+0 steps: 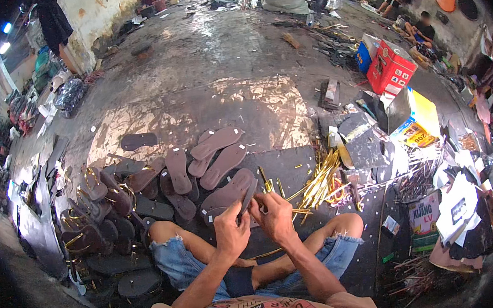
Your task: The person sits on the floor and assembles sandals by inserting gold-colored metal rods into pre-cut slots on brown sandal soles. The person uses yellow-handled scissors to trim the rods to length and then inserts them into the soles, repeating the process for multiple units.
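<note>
Tilted on its edge, a brown sandal sole [250, 194] is gripped by my left hand [231, 229] above my crossed legs. My right hand [274, 216] is closed in a pinch right beside the sole's edge; what its fingers hold is hidden. Just beyond my hands lie loose brown soles [222, 166], several with small white labels. Thin gold straps [318, 186] are heaped to the right of my hands. On the left, sandals with gold straps [121, 201] sit among more dark soles.
At the right stand a red box [391, 68], a yellow-and-white tin [414, 119] and a green-and-white can [425, 221], near scattered paper [459, 209]. A dark sole [139, 141] lies alone on the board ahead. Another person [421, 31] sits by the far right wall.
</note>
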Tool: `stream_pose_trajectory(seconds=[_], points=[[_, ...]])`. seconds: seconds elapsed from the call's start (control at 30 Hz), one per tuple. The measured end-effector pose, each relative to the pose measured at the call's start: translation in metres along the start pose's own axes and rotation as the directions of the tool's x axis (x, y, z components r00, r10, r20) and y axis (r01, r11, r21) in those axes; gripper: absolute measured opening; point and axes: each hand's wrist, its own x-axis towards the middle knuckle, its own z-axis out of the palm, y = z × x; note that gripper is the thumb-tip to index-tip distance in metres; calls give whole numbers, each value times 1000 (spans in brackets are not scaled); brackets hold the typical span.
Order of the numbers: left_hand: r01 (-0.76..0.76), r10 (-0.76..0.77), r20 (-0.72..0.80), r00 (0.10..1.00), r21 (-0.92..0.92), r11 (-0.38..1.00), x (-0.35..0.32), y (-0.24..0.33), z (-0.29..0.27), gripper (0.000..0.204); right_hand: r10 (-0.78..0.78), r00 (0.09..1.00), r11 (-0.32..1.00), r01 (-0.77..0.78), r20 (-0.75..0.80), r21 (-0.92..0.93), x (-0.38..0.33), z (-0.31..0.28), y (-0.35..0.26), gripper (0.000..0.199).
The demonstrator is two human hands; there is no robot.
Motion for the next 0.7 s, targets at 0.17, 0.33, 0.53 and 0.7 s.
stream_pose_trajectory(seconds=[0.17, 0.33, 0.53, 0.7], points=[[-108, 113, -38, 993, 118, 987, 12, 8, -7, 46, 39, 991, 979, -63, 126, 192, 9, -5, -1, 20], [-138, 153, -53, 987, 220, 966, 16, 16, 7, 56, 147, 988, 983, -140, 51, -116, 9, -6, -23, 19], [-72, 77, -36, 996, 114, 991, 16, 18, -4, 43, -3, 1000, 1000, 4, 31, -7, 17, -6, 3, 17], [-75, 78, -33, 996, 88, 993, 20, 12, -7, 48, 42, 996, 997, -47, 81, 65, 8, -11, -1, 13]])
